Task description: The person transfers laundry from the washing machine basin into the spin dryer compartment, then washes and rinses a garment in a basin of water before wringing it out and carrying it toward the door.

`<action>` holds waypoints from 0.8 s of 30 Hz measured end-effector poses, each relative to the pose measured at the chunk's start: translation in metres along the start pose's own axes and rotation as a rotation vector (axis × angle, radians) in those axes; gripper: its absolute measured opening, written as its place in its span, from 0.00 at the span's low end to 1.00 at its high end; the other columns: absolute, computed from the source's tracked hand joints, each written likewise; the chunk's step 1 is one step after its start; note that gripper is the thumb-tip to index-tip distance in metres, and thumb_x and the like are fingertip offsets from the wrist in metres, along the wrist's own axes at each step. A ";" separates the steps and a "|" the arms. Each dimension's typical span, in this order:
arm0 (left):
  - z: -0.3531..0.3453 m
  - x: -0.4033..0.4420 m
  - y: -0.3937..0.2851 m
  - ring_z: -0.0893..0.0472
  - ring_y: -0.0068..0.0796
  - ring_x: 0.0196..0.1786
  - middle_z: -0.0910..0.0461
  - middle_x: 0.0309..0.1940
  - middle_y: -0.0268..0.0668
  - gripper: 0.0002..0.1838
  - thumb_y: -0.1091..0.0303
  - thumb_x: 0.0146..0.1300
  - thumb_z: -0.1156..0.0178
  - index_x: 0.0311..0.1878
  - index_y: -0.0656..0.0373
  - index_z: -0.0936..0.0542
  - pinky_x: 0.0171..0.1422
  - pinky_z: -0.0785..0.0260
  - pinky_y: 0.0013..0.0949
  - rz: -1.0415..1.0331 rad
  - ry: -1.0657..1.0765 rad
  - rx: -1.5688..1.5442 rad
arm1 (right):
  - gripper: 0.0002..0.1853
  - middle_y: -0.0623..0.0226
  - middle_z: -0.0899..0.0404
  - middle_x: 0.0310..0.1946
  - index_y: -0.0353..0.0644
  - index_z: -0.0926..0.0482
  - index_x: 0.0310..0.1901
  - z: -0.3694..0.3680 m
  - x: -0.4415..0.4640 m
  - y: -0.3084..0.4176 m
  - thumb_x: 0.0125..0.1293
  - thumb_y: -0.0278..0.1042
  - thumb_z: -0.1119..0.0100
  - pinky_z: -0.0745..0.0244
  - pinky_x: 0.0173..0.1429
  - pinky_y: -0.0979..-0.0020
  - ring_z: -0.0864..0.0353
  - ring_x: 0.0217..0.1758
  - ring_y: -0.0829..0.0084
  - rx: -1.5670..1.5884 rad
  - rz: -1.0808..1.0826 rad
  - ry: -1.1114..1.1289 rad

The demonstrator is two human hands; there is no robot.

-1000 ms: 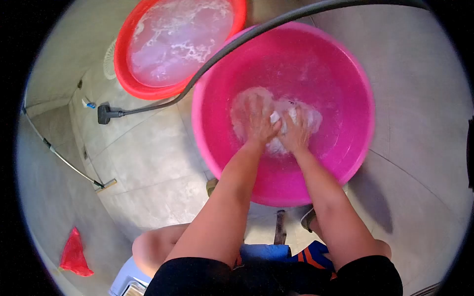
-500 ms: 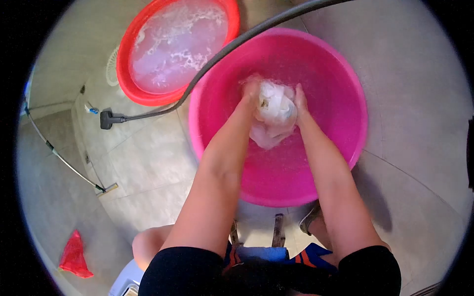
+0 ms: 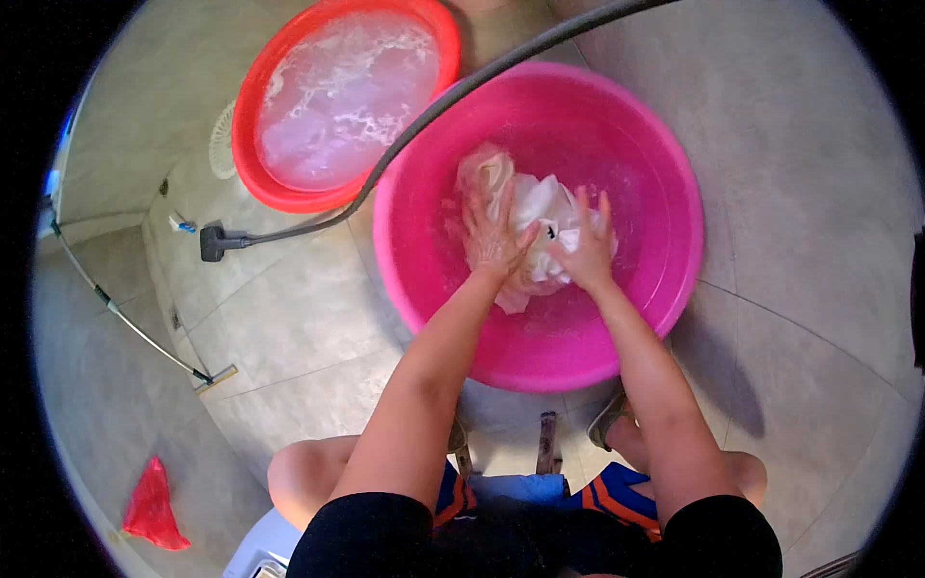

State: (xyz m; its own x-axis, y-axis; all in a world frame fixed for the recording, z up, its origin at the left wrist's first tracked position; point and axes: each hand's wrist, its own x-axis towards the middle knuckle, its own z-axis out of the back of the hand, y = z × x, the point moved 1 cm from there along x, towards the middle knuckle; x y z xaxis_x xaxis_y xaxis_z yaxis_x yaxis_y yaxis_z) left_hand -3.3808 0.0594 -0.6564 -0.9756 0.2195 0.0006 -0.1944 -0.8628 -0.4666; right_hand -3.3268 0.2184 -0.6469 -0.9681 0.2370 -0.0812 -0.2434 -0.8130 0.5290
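Note:
A large pink basin (image 3: 540,371) with water in it stands on the floor before me. Wet white cloth (image 3: 542,204) lies bunched in the water, with a small dark mark on it. My left hand (image 3: 494,236) rests on the cloth's left side, fingers spread and partly under water. On the right side, my right hand (image 3: 586,249) touches the cloth with its fingers apart. Neither hand is closed round the cloth.
An orange-red basin (image 3: 248,144) of sudsy water stands at the upper left. A grey hose (image 3: 424,118) crosses over both basins' edges, ending in a dark fitting (image 3: 214,243). A squeegee (image 3: 217,378) and red cloth (image 3: 154,506) are at the left.
My hands had the cloth bunched between them. Now they are spread over it, and the cloth is more spread out in the water.

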 end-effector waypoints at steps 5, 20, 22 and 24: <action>-0.048 0.016 0.020 0.49 0.49 0.71 0.48 0.69 0.48 0.30 0.48 0.59 0.45 0.65 0.44 0.33 0.71 0.50 0.48 -0.092 0.169 0.033 | 0.41 0.48 0.46 0.66 0.62 0.48 0.70 -0.046 0.018 -0.006 0.57 0.59 0.45 0.50 0.70 0.49 0.48 0.69 0.45 -0.208 -0.080 0.324; -0.093 0.061 0.035 0.23 0.50 0.49 0.22 0.47 0.47 0.26 0.47 0.56 0.40 0.49 0.58 0.20 0.54 0.30 0.44 0.161 0.257 -0.205 | 0.17 0.59 0.19 0.35 0.40 0.20 0.45 -0.058 0.091 -0.054 0.53 0.35 0.36 0.27 0.47 0.63 0.21 0.43 0.63 0.429 -0.315 0.224; -0.065 0.022 0.024 0.21 0.44 0.45 0.19 0.42 0.46 0.21 0.53 0.55 0.36 0.45 0.59 0.18 0.51 0.30 0.41 0.000 -0.086 -0.339 | 0.12 0.64 0.19 0.30 0.39 0.19 0.38 -0.050 0.067 -0.059 0.51 0.32 0.35 0.26 0.41 0.68 0.20 0.36 0.72 0.745 -0.294 0.137; -0.049 0.013 0.026 0.21 0.37 0.44 0.20 0.41 0.43 0.15 0.60 0.54 0.34 0.42 0.58 0.17 0.49 0.29 0.37 0.436 0.002 -1.007 | 0.13 0.71 0.22 0.30 0.38 0.21 0.39 -0.041 0.045 -0.064 0.50 0.28 0.33 0.29 0.39 0.73 0.24 0.35 0.78 0.746 -0.300 0.086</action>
State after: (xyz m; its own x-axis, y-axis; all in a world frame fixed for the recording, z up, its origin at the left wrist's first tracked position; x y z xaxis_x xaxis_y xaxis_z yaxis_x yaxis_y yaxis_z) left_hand -3.3934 0.0623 -0.7122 -0.9401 -0.0127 -0.3408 0.3403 -0.0994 -0.9350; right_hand -3.3575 0.2593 -0.7191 -0.8764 0.3225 -0.3577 -0.4191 -0.1449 0.8963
